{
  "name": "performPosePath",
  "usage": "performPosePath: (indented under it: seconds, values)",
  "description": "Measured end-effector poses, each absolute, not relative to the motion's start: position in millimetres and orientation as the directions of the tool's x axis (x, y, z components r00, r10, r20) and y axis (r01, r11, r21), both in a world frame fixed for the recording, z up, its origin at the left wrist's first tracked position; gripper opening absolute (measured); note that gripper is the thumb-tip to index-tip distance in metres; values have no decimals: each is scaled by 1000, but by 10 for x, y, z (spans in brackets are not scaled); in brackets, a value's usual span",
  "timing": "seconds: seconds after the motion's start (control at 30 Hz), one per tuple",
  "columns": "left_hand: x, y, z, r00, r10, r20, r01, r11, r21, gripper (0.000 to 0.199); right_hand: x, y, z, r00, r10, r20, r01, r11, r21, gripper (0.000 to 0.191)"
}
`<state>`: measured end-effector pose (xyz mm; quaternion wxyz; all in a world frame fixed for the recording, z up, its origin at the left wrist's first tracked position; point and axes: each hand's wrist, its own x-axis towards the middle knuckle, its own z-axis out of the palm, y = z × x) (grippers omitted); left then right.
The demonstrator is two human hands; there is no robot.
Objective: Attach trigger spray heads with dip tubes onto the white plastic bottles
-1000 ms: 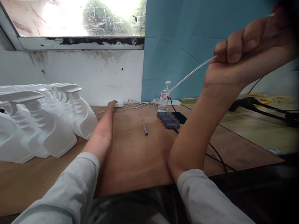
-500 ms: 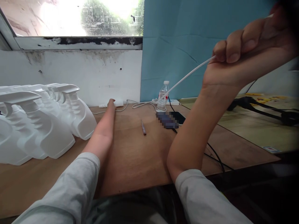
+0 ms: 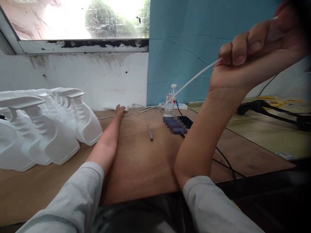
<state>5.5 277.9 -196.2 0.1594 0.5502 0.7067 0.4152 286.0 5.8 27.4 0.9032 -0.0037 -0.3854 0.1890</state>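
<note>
High on the right, my right hand (image 3: 252, 48) is closed round a white cable (image 3: 196, 76). The cable slopes down from its fingers to the back of the table, passing by a clear water bottle (image 3: 170, 105). My left arm is stretched out to the wall. There my left hand (image 3: 119, 110) rests at a white power strip (image 3: 110, 108), its fingers apart and partly covering the strip. Between my arms a small screwdriver (image 3: 150, 133) lies on the wooden table (image 3: 136, 168), touched by neither hand.
White spray-bottle-shaped pieces (image 3: 60, 129) stand packed together on the left. Behind my right forearm lie a phone (image 3: 185, 122) and a blurred dark object (image 3: 175, 125). Black cords (image 3: 225, 161) cross the table's right side. A black strap-like item (image 3: 269, 113) lies on another surface.
My left hand's fingers have spread and shifted slightly right over the power strip, which looks lower. My right hand keeps hold of the cable, nearly still. The view has shifted a little.
</note>
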Motion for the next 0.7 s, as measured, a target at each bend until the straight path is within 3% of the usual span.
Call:
performPosePath:
  seconds: [0.27,0.5,0.7]
  values:
    - [199,2642,-2069,-175,919,354,724,-124,679,74,2920,11,224,564,347,750,-257,936,-240,45]
    - [276,2581,-2170,16,934,357,782,-234,578,83,2829,-46,272,545,410,731,-362,902,-236,42]
    - [393,2584,-2116,53,955,293,817,-210,537,87,2815,-76,272,528,418,739,-363,898,-249,41]
